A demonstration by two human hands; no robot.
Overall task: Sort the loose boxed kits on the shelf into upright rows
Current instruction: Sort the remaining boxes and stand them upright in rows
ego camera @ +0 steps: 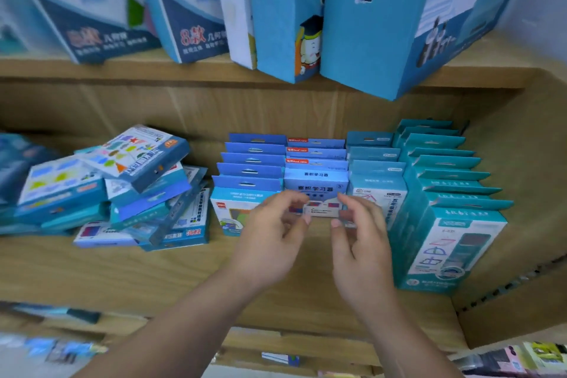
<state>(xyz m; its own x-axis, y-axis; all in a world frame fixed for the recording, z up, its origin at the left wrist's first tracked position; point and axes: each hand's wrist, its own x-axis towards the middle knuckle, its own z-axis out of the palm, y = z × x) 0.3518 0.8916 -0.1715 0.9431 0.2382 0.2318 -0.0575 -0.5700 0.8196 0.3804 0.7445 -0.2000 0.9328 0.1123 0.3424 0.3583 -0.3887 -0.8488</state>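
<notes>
Standing at the front of the second of four upright rows on the light wooden shelf (153,279), the pale blue cardboard kit box (316,190) is pinched low down from both sides. The left hand (273,233) curls thumb and fingers against its left edge, and the right hand (362,239) does the same on its right edge, though blur hides the exact contact. Well to the left, a loose heap of flat blue-and-white boxes (135,187) lies tilted and overlapping.
</notes>
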